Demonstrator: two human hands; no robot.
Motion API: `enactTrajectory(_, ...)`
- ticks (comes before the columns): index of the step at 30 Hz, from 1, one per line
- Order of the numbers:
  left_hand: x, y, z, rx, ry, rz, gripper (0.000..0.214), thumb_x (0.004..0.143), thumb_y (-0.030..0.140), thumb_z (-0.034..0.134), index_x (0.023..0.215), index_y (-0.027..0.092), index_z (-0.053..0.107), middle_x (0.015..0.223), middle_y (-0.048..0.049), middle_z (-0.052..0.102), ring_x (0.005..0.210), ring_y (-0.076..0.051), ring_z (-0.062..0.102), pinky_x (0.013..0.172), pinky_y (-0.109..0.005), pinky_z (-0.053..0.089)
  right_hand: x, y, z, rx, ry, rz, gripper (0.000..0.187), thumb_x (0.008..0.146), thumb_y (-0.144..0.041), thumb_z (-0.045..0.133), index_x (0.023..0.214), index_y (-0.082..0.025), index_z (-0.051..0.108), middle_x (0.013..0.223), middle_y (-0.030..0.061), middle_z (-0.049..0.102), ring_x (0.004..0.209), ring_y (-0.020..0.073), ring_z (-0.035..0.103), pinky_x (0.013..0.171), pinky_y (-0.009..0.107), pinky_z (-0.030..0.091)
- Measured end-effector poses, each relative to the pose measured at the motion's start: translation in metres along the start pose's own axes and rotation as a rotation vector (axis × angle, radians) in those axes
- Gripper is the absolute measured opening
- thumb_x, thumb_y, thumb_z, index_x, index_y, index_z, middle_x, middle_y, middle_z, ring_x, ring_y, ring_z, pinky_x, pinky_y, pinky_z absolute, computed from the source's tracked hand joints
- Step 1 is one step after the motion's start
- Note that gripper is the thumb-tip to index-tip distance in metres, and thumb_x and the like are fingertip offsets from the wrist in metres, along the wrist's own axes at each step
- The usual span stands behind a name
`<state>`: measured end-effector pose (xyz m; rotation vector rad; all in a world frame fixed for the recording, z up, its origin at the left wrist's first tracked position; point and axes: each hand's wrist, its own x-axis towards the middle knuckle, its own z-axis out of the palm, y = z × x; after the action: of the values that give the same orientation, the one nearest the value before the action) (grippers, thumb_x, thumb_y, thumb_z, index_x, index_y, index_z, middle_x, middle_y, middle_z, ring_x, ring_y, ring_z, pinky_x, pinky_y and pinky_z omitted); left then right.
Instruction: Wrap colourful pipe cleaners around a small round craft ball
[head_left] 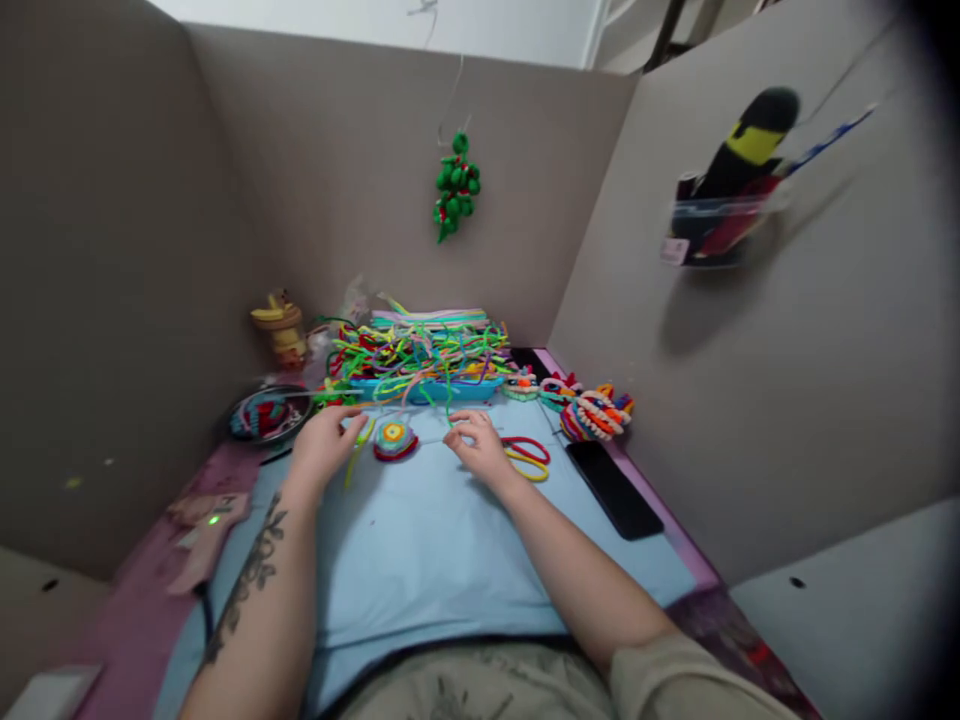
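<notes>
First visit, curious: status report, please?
Left hand by yellow-green strand; right hand, grip unclear. Colourful disc between them on blue cloth. Red and yellow loops beside right hand.

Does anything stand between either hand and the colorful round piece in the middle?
On the left, a yellow strand shows between the left hand and the round piece; whether the hand touches the strand is unclear. Nothing visible stands between the right hand and the piece.

A blue cloth (pixel 412 560) lies on the pink counter (pixel 139 620), with a tray (pixel 469 390), disc (pixel 394 438), loops (pixel 545 453) and phone (pixel 613 490) on it.
</notes>
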<state>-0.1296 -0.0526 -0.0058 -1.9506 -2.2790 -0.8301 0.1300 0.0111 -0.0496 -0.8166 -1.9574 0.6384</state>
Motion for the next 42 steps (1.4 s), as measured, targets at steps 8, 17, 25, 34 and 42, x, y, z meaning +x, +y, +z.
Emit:
enactTrajectory(8,-0.001,-0.001,0.043,-0.072,-0.208,0.328,0.090,0.062,0.053,0.069,0.137,0.016,0.037,0.137,-0.0149,0.046,0.124,-0.033,0.042,0.103,-0.045,0.032,-0.002,0.006,0.006,-0.096,0.026,0.061,0.010,0.080,-0.022,0.058,0.079,-0.021,0.069,0.093,0.0070,0.062,0.098,0.0218,0.053,0.091,0.038,0.040)
enactTrajectory(17,-0.006,0.022,0.041,-0.507,-0.097,0.200,0.085,0.070,0.045,0.067,0.140,0.021,0.026,0.129,-0.0137,0.048,0.116,-0.028,0.051,0.095,-0.042,0.042,-0.004,-0.004,0.018,0.372,-0.006,0.328,0.025,0.075,-0.029,0.060,0.097,-0.018,0.061,0.084,0.0033,0.061,0.070,0.0138,0.054,0.064,0.028,0.044)
enactTrajectory(25,-0.019,0.055,0.050,-0.733,-0.128,0.301,0.073,0.073,0.035,0.068,0.136,0.026,0.033,0.138,-0.0112,0.039,0.123,-0.025,0.044,0.096,-0.037,0.044,-0.002,-0.021,0.018,0.898,0.014,0.556,0.033,0.062,-0.045,0.071,0.077,-0.017,0.060,0.054,-0.0058,0.048,0.046,0.0066,0.036,0.045,0.021,0.026)
enactTrajectory(34,-0.024,0.065,0.051,-0.566,-0.025,0.388,0.059,0.076,0.026,0.063,0.131,0.026,0.042,0.128,-0.0095,0.043,0.123,-0.024,0.043,0.100,-0.039,0.040,-0.004,-0.022,0.018,0.921,0.018,0.558,0.025,0.062,-0.037,0.070,0.065,-0.017,0.055,0.053,-0.0060,0.048,0.045,0.0062,0.036,0.045,0.021,0.024)
enactTrajectory(42,-0.027,0.074,0.048,-0.505,0.066,0.427,0.058,0.076,0.021,0.062,0.131,0.027,0.043,0.127,-0.0090,0.042,0.121,-0.023,0.043,0.104,-0.042,0.037,-0.003,-0.019,0.022,0.964,0.016,0.567,0.023,0.064,-0.037,0.067,0.066,-0.017,0.055,0.059,-0.0043,0.050,0.050,0.0077,0.040,0.048,0.021,0.028)
